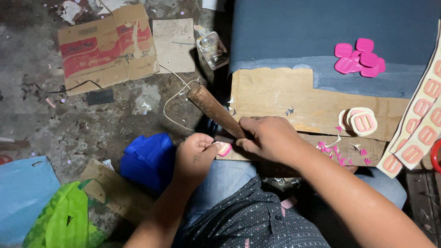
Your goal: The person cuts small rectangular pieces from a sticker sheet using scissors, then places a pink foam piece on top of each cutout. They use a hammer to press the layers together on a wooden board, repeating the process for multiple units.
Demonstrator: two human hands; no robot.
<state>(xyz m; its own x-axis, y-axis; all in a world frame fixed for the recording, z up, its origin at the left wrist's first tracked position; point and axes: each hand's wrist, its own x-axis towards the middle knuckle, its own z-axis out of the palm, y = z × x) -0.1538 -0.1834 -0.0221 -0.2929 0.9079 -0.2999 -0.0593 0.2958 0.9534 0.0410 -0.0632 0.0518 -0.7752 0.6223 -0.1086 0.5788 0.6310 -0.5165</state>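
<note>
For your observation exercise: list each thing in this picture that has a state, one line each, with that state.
left hand: closed on the pink piece
right hand: gripping the wooden handle
pink caps: heaped loose on the board
cut pieces: stacked
pink sheet: uncut
cardboard box: flattened

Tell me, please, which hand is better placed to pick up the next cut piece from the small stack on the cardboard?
Probably the left hand: it pinches only a small pink piece, easy to set down. The right hand is nearer the stack, but its grip is wrapped round the wooden tool handle.
</note>
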